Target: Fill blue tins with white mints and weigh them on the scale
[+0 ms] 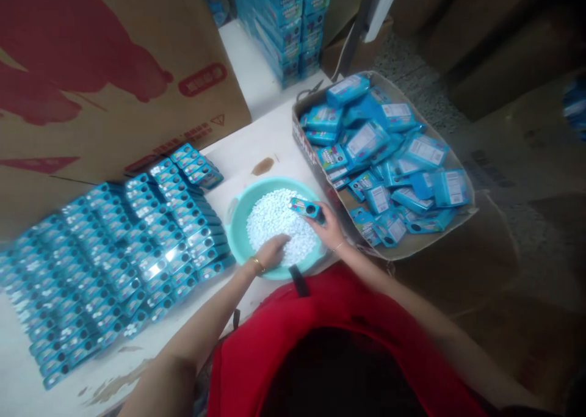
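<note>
A turquoise basin [237, 241] full of small white pellets [270, 212] stands on the white table in front of me. My right hand [328, 224] holds a small blue box [304, 207] over the right side of the pellets, pinched at its near end, which has a dark round spot. In the basin's near left part, my left hand [273, 251], with a gold bracelet at the wrist, reaches down into the pellets. Its visible fingers are curled together and the tips are buried, so what they grasp is hidden.
Left of the basin, many small blue boxes [137, 240] lie stacked in rows. An open carton [315, 166] of loose blue packs [366, 139] stands at right. Wrapped blue stacks [288, 32] rise behind, and a large printed cardboard box [192, 32] is at back left.
</note>
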Motion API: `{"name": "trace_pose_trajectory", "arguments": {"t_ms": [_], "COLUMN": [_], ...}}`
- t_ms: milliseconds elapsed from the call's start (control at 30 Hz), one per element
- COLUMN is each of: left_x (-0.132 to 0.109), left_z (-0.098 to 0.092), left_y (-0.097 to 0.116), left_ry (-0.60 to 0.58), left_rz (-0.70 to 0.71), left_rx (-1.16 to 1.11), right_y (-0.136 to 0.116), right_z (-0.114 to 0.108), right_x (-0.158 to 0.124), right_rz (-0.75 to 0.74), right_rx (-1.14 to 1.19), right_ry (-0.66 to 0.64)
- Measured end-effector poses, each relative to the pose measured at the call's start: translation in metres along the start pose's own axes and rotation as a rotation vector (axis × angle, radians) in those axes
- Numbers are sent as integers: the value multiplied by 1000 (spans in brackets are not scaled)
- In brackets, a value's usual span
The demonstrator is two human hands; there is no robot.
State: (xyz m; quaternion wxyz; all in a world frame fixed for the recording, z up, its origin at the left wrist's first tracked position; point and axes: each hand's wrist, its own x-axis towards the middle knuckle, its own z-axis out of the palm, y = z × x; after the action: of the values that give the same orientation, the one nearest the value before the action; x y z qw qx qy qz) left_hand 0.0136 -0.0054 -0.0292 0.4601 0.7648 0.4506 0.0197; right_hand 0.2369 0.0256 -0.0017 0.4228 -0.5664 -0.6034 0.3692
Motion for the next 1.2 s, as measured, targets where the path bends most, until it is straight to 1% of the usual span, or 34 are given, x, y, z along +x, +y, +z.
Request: {"name": "trace_pose_trajectory", "arguments": {"t_ms": [33, 100, 200, 300, 367, 467, 533, 567, 633, 700, 767, 833, 867, 900, 933, 967, 1033, 1100, 1133, 1167, 1200], "left_x": [-4, -14, -33, -52, -60, -61, -58, -55, -51, -48, -49, -51, -52, -51, -50, -46, -33, -14, -4, 4, 11], "left_z": [-4, -17, -49, -87, -110, -132, -139, -141, -141, -139, -139, -141, -144, -146, -147, -147, -141, -124, -111, -96, -80], "left_y": [0, 3, 14, 33, 49, 75, 94, 104, 128, 151, 170, 177, 175, 167, 155, 138, 95, 50, 31, 16, 6], "left_ry": [-2, 5, 39, 89, 114, 97, 48, 19, -32, -66, -92, -96, -77, -35, 24, 91, 207, 211, 187, 158, 126], "left_rz": [6, 14, 25, 46, 58, 63, 23, -20, -121, -180, -170, -135, -129, -136, -153, -180, -249, -316, -309, -288, -258], "left_rx": [-34, -86, -128, -144, -103, 69, 235, 331, 533, 712, 826, 861, 850, 825, 787, 741, 637, 517, 445, 411, 373], "right_y": [1, 2, 0, -6, -9, -11, -9, -8, -7, -5, -4, -2, -1, 0, 1, 1, 0, -2, -4, -5, -6], "right_z": [0, -2, -4, -3, -1, 7, 13, 15, 20, 22, 23, 22, 21, 19, 17, 15, 11, 6, 4, 2, 1], "right_x": [0, 0, -2, -4, -6, -10, -13, -15, -17, -19, -20, -20, -20, -19, -19, -17, -14, -10, -8, -7, -5], "right_rz": [5, 9, -18, -82, -134, -207, -244, -258, -269, -261, -247, -233, -227, -220, -213, -204, -180, -150, -135, -120, -105], "right_rx": [8, 14, -6, -31, -42, -65, -84, -93, -106, -108, -102, -97, -95, -94, -92, -88, -79, -65, -56, -45, -33], "right_ry": [2, 0, -26, -81, -123, -171, -195, -206, -224, -232, -233, -229, -223, -214, -202, -187, -159, -130, -116, -102, -90]}}
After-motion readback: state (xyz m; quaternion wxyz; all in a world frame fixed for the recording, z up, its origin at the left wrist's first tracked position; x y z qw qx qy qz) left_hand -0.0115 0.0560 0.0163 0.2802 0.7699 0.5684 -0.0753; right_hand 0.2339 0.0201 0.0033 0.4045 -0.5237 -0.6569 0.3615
